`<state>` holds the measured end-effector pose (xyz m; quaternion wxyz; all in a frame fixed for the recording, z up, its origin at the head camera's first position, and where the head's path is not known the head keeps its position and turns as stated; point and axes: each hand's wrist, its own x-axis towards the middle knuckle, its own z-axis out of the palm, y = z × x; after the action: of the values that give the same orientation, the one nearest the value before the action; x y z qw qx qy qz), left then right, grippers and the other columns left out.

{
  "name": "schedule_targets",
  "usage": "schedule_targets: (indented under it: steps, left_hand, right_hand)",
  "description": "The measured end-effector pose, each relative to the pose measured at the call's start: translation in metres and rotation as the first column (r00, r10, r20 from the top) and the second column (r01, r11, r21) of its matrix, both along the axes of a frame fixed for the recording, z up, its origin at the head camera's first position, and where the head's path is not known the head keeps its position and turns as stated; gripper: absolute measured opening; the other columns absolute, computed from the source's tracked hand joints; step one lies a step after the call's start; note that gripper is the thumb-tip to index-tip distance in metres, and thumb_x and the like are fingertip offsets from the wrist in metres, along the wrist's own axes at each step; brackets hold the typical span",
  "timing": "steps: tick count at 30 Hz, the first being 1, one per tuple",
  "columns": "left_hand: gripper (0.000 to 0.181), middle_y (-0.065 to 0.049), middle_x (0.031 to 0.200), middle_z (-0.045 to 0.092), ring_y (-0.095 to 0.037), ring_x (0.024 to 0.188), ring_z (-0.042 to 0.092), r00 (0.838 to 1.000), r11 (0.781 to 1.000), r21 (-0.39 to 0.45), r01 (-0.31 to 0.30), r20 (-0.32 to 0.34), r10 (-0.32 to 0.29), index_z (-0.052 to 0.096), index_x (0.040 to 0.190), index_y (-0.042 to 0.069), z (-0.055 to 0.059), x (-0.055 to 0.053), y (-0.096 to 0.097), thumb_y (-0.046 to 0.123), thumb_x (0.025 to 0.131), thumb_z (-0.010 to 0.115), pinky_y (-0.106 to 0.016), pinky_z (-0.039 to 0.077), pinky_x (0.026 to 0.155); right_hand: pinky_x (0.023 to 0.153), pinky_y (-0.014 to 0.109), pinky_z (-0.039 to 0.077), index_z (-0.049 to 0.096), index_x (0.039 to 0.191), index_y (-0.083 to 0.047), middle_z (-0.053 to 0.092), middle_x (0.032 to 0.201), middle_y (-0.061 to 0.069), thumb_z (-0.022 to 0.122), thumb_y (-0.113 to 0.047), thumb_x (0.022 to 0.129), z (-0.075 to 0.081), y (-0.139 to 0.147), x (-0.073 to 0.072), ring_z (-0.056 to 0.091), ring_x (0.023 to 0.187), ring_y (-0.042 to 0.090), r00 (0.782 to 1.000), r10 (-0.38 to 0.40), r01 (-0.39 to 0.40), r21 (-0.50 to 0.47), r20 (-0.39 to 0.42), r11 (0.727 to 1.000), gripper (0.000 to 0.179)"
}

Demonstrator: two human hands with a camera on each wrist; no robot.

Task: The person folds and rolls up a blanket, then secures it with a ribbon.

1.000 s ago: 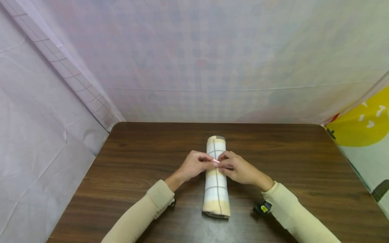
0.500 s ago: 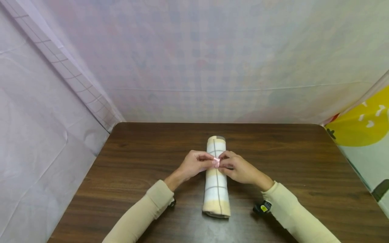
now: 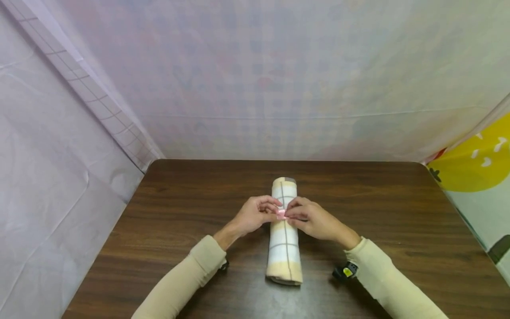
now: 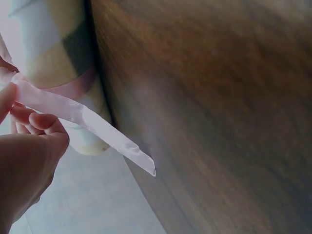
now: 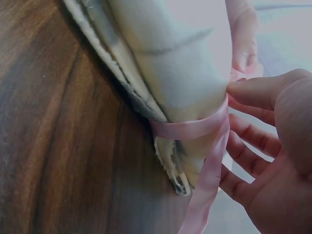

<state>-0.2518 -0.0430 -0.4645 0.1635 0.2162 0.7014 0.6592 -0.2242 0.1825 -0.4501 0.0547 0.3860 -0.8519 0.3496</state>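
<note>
A rolled towel (image 3: 283,248), white and cream with grey lines, lies lengthwise on the table. Around its middle runs a pink ribbon (image 3: 281,214), gathered on top between both hands. My left hand (image 3: 255,214) is at the roll's left side and holds the ribbon near its thumb tip, other fingers bent. From the opposite side my right hand (image 3: 314,218) pinches the ribbon with thumb and fingertips. One loose ribbon tail (image 4: 109,132) hangs past the roll in the left wrist view. Another ribbon tail (image 5: 207,180) drops beside the right fingers in the right wrist view.
The dark wooden table (image 3: 179,190) has rounded far corners. Pale patterned cloth (image 3: 255,88) hangs behind it, with more white sheeting (image 3: 48,177) at the left. A yellow printed shape (image 3: 474,159) shows at right. Each wrist wears a small black device (image 3: 345,271).
The pink ribbon piece between the hands has spread and shifted slightly left. The left index finger has lifted away from the thumb. The roll stays in place.
</note>
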Motion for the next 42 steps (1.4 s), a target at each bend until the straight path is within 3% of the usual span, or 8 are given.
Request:
schedule_targets:
  steps: [9, 16, 19, 22, 30, 34, 38, 42]
  left_hand:
    - [0.018, -0.006, 0.089, 0.071, -0.009, 0.077, 0.062, 0.998, 0.995, -0.096, -0.009, -0.057, 0.004, 0.073, 0.100, -0.001, 0.002, 0.000, -0.001, 0.004, 0.084, 0.077, -0.023, 0.053, 0.071]
    - [0.022, -0.002, 0.090, 0.070, -0.010, 0.083, 0.065, 0.999, 0.997, -0.082, -0.002, -0.033, -0.001, 0.072, 0.105, 0.002, 0.002, 0.000, -0.003, 0.003, 0.084, 0.076, -0.025, 0.055, 0.075]
    - [0.024, -0.003, 0.091, 0.069, -0.011, 0.083, 0.065, 1.000, 0.998, -0.060, 0.010, -0.021, -0.011, 0.071, 0.108, 0.001, 0.001, 0.000, -0.003, 0.000, 0.084, 0.073, -0.025, 0.055, 0.074]
    - [0.024, -0.003, 0.092, 0.069, -0.011, 0.083, 0.066, 1.000, 0.999, -0.043, 0.008, -0.012, -0.009, 0.070, 0.108, 0.000, 0.001, 0.001, -0.003, -0.001, 0.085, 0.072, -0.024, 0.055, 0.073]
    - [0.021, -0.004, 0.091, 0.068, -0.011, 0.082, 0.066, 1.000, 0.999, -0.046, 0.004, -0.002, -0.004, 0.069, 0.106, -0.001, 0.002, 0.004, -0.004, 0.000, 0.085, 0.072, -0.025, 0.055, 0.073]
    - [0.020, -0.003, 0.091, 0.068, -0.011, 0.082, 0.065, 1.000, 0.999, -0.047, 0.007, 0.005, -0.006, 0.069, 0.106, 0.000, 0.002, 0.003, -0.003, 0.000, 0.086, 0.072, -0.025, 0.055, 0.073]
    - [0.020, -0.002, 0.090, 0.068, -0.010, 0.082, 0.065, 1.000, 1.000, -0.030, 0.005, 0.008, -0.005, 0.068, 0.105, -0.001, 0.001, 0.002, -0.003, 0.000, 0.086, 0.073, -0.024, 0.054, 0.073]
    - [0.021, -0.001, 0.089, 0.068, -0.010, 0.081, 0.066, 1.000, 1.000, -0.018, 0.008, 0.009, -0.007, 0.068, 0.105, -0.002, 0.000, 0.002, -0.003, 0.001, 0.085, 0.074, -0.025, 0.054, 0.074]
  right_hand:
    - [0.067, 0.030, 0.053, 0.061, 0.124, -0.007, 0.064, 0.099, 0.004, 0.074, -0.010, 0.089, 0.004, 0.021, -0.002, 0.060, 0.080, 0.013, 0.977, -0.097, 0.094, 0.024, 0.192, 0.995, 0.037]
    - [0.058, 0.025, 0.047, 0.057, 0.115, -0.007, 0.067, 0.081, 0.000, 0.067, -0.004, 0.090, 0.005, 0.045, 0.002, 0.057, 0.068, 0.011, 0.868, -0.134, 0.045, 0.193, 0.479, 0.980, 0.027]
    - [0.056, 0.025, 0.046, 0.054, 0.118, -0.005, 0.068, 0.078, 0.005, 0.063, 0.000, 0.090, 0.009, 0.054, 0.006, 0.057, 0.066, 0.015, 0.804, -0.126, 0.031, 0.171, 0.582, 0.985, 0.030]
    - [0.056, 0.027, 0.049, 0.047, 0.125, -0.002, 0.068, 0.078, 0.013, 0.061, 0.001, 0.092, 0.016, 0.061, 0.009, 0.059, 0.064, 0.018, 0.768, -0.068, 0.015, 0.088, 0.636, 0.996, 0.036]
    - [0.060, 0.038, 0.057, 0.052, 0.119, 0.006, 0.066, 0.097, 0.032, 0.054, -0.004, 0.100, 0.028, 0.064, 0.009, 0.065, 0.066, 0.019, 0.751, 0.119, -0.049, -0.125, 0.650, 0.991, 0.022]
    - [0.068, 0.044, 0.059, 0.054, 0.121, 0.006, 0.066, 0.107, 0.027, 0.050, -0.008, 0.103, 0.035, 0.061, 0.009, 0.067, 0.076, 0.025, 0.748, 0.116, -0.012, -0.161, 0.653, 0.987, 0.023]
    - [0.078, 0.045, 0.059, 0.054, 0.126, 0.009, 0.066, 0.109, 0.022, 0.047, -0.010, 0.105, 0.047, 0.051, 0.006, 0.069, 0.087, 0.030, 0.717, 0.101, 0.061, -0.206, 0.690, 0.977, 0.030]
    - [0.086, 0.049, 0.057, 0.049, 0.131, 0.017, 0.061, 0.115, 0.031, 0.044, -0.007, 0.105, 0.057, 0.035, -0.001, 0.069, 0.097, 0.034, 0.697, 0.087, 0.127, -0.243, 0.711, 0.962, 0.035]
